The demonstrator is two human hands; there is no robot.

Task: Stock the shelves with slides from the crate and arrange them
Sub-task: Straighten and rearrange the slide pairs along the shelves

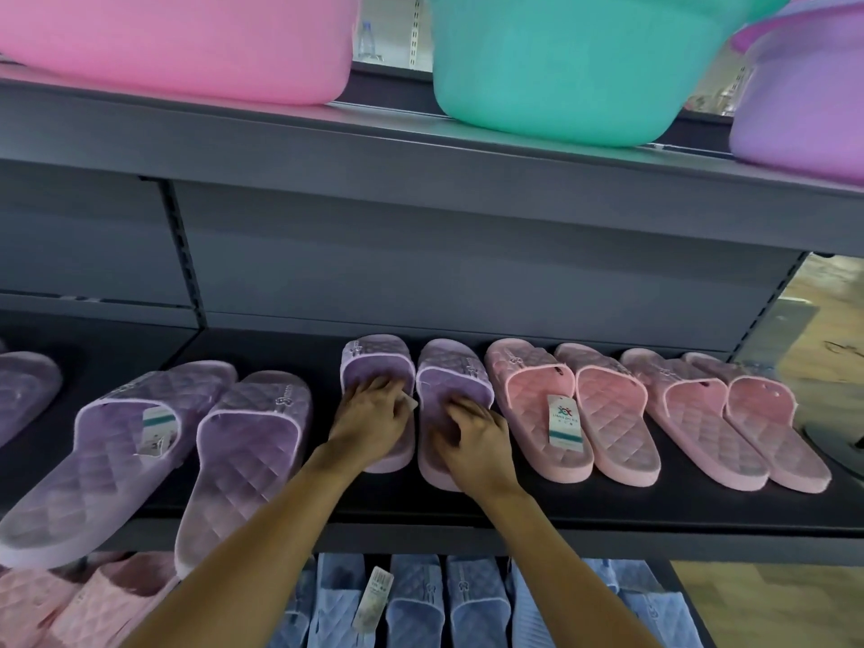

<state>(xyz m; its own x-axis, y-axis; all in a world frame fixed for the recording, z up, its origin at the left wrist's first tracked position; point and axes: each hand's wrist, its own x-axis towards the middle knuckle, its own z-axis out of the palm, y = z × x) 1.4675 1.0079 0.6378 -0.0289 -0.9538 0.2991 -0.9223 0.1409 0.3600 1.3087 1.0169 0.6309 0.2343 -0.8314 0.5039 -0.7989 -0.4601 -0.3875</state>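
A pair of light purple quilted slides lies toes-inward on the dark middle shelf (608,505). My left hand (369,416) rests on the footbed of the left slide (376,357), fingers reaching under its strap, beside a paper tag (410,402). My right hand (474,437) presses with bent fingers on the footbed of the right slide (452,367). Both slides lie flat, side by side and nearly touching. No crate is in view.
Two pink pairs (528,381) (678,404) lie to the right, and a larger purple pair (154,413) to the left. Blue slides (416,605) and pink slides (70,600) fill the shelf below. Pink (187,44), teal (561,72) and purple (804,109) basins stand above.
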